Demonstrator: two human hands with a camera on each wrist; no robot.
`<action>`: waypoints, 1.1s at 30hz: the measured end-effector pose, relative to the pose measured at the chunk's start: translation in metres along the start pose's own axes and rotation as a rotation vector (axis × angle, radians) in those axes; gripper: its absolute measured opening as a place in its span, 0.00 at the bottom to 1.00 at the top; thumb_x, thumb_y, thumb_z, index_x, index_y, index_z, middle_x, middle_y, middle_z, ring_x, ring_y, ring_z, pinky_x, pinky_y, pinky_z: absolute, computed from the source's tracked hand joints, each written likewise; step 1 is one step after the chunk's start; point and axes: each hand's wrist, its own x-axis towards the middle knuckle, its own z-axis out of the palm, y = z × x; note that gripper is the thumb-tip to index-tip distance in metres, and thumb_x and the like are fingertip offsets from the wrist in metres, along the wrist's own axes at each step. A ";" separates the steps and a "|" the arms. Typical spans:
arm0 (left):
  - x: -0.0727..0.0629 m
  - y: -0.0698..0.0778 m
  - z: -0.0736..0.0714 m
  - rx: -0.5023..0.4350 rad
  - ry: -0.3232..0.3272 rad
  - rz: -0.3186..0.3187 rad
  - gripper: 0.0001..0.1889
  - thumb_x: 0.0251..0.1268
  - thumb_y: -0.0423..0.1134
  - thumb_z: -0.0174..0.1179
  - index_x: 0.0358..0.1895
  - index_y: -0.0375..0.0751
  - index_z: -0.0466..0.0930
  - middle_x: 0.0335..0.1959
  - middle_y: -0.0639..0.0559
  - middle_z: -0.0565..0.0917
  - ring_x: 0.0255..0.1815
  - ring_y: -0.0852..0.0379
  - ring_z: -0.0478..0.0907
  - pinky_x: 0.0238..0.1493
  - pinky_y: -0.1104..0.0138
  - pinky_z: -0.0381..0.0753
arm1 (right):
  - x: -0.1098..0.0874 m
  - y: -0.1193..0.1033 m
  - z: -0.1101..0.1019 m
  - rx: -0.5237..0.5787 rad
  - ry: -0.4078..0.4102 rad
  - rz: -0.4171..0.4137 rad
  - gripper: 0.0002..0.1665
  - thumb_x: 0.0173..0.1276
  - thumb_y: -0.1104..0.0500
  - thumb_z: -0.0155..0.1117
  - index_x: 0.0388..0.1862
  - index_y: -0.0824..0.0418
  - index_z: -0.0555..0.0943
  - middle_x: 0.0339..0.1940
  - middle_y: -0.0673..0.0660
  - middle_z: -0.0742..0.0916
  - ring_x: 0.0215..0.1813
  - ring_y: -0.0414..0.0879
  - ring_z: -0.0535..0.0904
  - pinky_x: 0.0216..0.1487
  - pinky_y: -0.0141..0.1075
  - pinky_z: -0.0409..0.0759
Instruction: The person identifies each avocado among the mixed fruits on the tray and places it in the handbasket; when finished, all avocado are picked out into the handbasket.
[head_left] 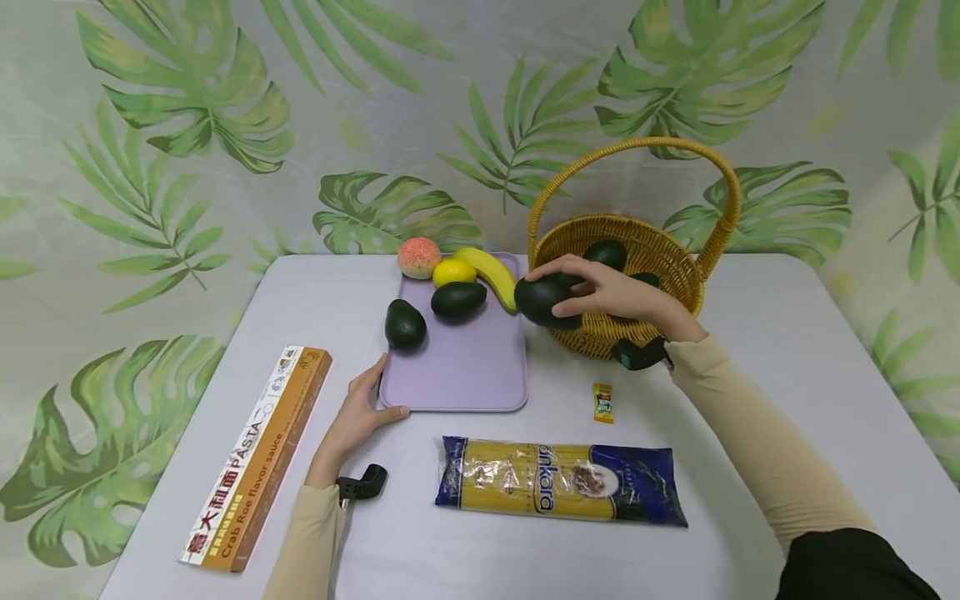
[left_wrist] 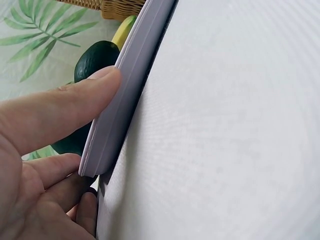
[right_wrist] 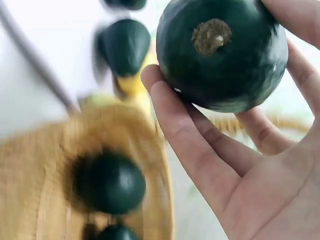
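My right hand (head_left: 600, 292) grips a dark green avocado (head_left: 542, 302) above the left rim of the wicker basket (head_left: 686, 279). The avocado's brown stem end (right_wrist: 211, 36) shows in the right wrist view. More avocados (head_left: 606, 253) lie inside the basket, partly hidden by the hand. My left hand (head_left: 360, 417) holds the near left corner of a lilac tray (head_left: 457, 379), thumb (left_wrist: 97, 92) along its front side and fingers on its left side. On the tray lie two avocados (head_left: 459, 301), a yellow lemon (head_left: 453, 272), a banana (head_left: 491, 277) and a peach (head_left: 418, 257).
A long pasta box (head_left: 258, 458) lies slanted at the left. In front of the tray is a blue and yellow pack of spaghetti (head_left: 558, 481). A small yellow packet (head_left: 603, 403) sits near the basket. The basket's tall handle (head_left: 633, 143) arches up behind my right hand.
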 end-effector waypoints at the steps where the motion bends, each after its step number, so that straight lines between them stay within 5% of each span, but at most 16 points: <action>1: 0.000 0.000 0.000 0.000 0.000 0.001 0.50 0.55 0.38 0.70 0.76 0.38 0.46 0.74 0.34 0.49 0.74 0.39 0.40 0.70 0.44 0.43 | -0.006 0.003 -0.006 0.002 0.032 0.019 0.28 0.68 0.58 0.63 0.67 0.52 0.71 0.64 0.55 0.69 0.61 0.54 0.66 0.63 0.53 0.65; 7: -0.001 0.001 -0.001 0.003 -0.004 -0.002 0.50 0.55 0.38 0.70 0.76 0.38 0.45 0.74 0.33 0.48 0.74 0.38 0.39 0.70 0.44 0.43 | -0.034 0.026 -0.033 -0.035 0.204 0.114 0.29 0.67 0.57 0.64 0.67 0.53 0.71 0.67 0.54 0.69 0.64 0.53 0.64 0.58 0.52 0.67; 13: -0.002 0.002 -0.002 -0.002 -0.007 -0.010 0.50 0.55 0.38 0.70 0.76 0.39 0.45 0.74 0.32 0.48 0.74 0.37 0.39 0.69 0.43 0.42 | -0.047 0.043 -0.042 -0.017 0.256 0.184 0.32 0.68 0.57 0.63 0.69 0.55 0.67 0.72 0.57 0.63 0.71 0.57 0.55 0.60 0.57 0.65; 24: -0.002 0.001 -0.001 -0.014 -0.008 -0.012 0.50 0.55 0.37 0.70 0.76 0.38 0.45 0.74 0.33 0.48 0.74 0.38 0.39 0.70 0.44 0.42 | -0.037 0.053 -0.026 -0.108 0.191 0.188 0.31 0.66 0.59 0.65 0.68 0.56 0.69 0.67 0.63 0.66 0.64 0.59 0.61 0.59 0.58 0.65; 33: -0.001 0.002 -0.001 -0.025 -0.011 -0.014 0.50 0.55 0.38 0.70 0.76 0.39 0.45 0.74 0.32 0.48 0.74 0.38 0.39 0.70 0.43 0.42 | -0.023 0.058 -0.017 -0.154 0.077 0.173 0.31 0.66 0.67 0.63 0.67 0.63 0.69 0.67 0.69 0.60 0.67 0.64 0.54 0.58 0.61 0.65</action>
